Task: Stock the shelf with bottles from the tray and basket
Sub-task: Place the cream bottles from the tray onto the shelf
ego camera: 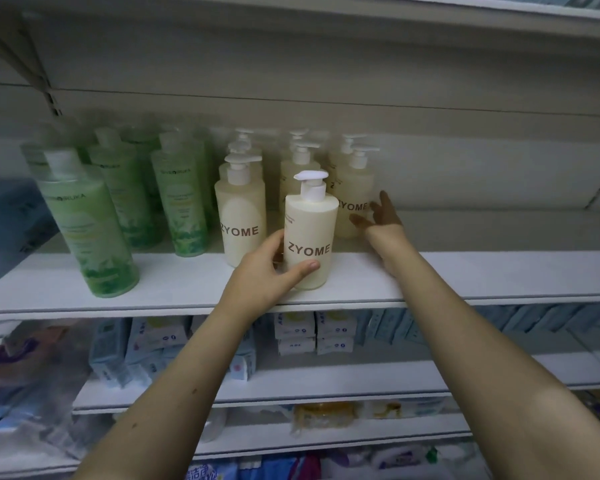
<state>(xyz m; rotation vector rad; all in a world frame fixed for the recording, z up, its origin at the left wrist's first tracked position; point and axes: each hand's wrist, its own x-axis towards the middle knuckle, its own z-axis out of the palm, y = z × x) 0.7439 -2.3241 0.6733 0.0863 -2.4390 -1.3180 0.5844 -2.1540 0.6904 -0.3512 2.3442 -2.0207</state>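
Holding a cream plastic pump bottle (pixel 310 237) with the word ZYOME on it, I set it near the front edge of the long white shelf board (pixel 465 275). My left hand (pixel 269 271) is wrapped around its lower part, thumb across the front. The bottle stands up straight and looks like it is resting on the board.

My right hand (pixel 378 216) is open, with the fingers spread. It touches the side of another cream pump bottle (pixel 352 199) farther back on the right, and I think it is nudging that one into line.

A lot looks done. Three rows of cream pump bottles stand behind the one I hold, and the row on the left (pixel 241 216) comes nearly as far forward. Left of them stand rows of tall green see-through bottles with pale caps (pixel 87 223).

The right part of the board is bare, so there is room for more. I cannot see the tray or the basket, so I cannot tell how many bottles are left.
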